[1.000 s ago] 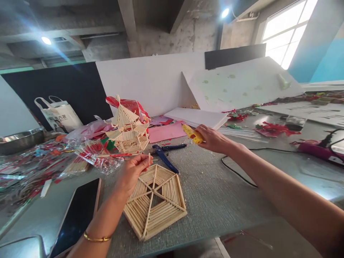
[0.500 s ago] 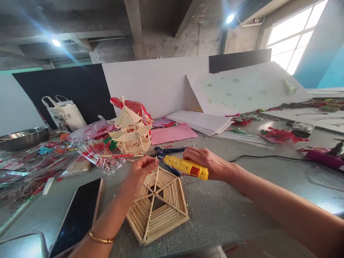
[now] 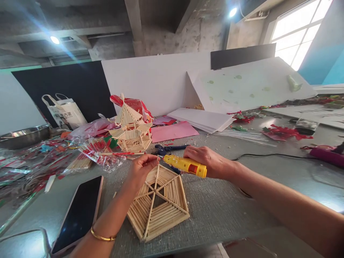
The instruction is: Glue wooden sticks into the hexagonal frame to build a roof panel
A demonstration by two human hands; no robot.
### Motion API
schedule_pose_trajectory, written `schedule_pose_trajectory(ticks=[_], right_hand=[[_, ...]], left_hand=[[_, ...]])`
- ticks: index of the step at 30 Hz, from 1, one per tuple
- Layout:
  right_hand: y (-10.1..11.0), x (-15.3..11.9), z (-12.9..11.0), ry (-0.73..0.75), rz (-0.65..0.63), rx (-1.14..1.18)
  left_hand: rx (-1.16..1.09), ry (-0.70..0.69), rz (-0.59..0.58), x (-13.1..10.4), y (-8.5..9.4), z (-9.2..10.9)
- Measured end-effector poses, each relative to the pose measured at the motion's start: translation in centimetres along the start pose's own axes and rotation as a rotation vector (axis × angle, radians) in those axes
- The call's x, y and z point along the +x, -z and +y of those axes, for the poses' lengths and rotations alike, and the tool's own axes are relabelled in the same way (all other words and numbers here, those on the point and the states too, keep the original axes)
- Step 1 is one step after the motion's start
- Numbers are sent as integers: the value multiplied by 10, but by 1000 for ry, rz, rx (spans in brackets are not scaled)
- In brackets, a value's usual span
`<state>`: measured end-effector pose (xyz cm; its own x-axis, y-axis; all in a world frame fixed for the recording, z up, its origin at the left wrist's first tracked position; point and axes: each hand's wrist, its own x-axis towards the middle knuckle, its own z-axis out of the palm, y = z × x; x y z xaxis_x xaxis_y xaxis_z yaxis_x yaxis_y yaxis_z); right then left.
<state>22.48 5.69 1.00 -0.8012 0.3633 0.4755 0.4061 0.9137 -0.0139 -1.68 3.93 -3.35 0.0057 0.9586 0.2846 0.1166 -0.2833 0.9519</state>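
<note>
My right hand (image 3: 201, 157) grips a yellow hot glue gun (image 3: 185, 165), its nozzle pointing left. Between the thumb and forefinger of my left hand (image 3: 143, 166) is a short wooden stick, mostly hidden by the fingers; its tip shows right by the nozzle. Below both hands a six-sided panel of wooden sticks (image 3: 163, 218) lies flat on the table, with spokes meeting over a dark opening at its middle. My left wrist and forearm pass over the panel's left side. Behind the glue gun lie dark blue pliers (image 3: 174, 147), partly covered by it.
A small stick pagoda (image 3: 131, 132) stands behind my left hand. A phone (image 3: 79, 211) lies to the left, near plastic-wrapped sticks (image 3: 99, 154). Farther back are pink paper (image 3: 173, 132) and white boards (image 3: 201, 120). A black cord (image 3: 268, 155) runs off to the right.
The stick tip in my left hand and the glue gun's nozzle have come closer together. The stick now shows less above my fingers. The view has shifted slightly.
</note>
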Motion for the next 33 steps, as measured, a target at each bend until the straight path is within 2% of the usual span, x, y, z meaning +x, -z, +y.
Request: schedule_pose_trajectory(ticks=[12,20,33], right_hand=[[3,0,-2,9,-9,-24],[3,0,-1,-1,-30,-66],[4,1,-2,-7,-43,-57]], left_hand=[[180,-123,19,0,2,0],[154,-110,39,2,4,-4],[184,-120,44,0,3,1]])
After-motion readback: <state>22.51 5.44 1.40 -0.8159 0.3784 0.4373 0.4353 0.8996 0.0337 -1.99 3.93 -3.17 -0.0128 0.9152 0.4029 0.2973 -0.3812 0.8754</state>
